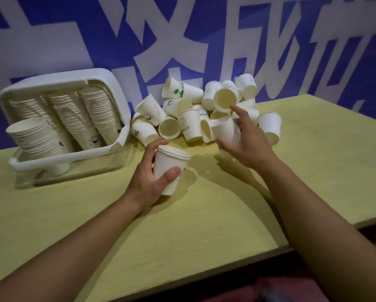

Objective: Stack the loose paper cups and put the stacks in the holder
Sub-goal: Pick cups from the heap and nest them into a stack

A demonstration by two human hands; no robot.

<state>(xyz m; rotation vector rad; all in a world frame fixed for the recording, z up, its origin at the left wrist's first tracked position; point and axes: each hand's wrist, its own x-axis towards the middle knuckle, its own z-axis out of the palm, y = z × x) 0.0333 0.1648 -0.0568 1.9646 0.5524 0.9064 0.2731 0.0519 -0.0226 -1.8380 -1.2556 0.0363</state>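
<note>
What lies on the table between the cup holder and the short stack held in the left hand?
In the head view, only bare yellow table lies between the holder and the short stack that the left hand grips; the loose cups sit farther back.

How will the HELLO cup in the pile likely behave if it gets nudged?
The HELLO cup looks like thin paper, so probably light and easily crushed. It stands upright among the loose cups leaning around it, so a nudge would likely tip it and shift its neighbours; on its side it would probably roll in a curve.
</note>
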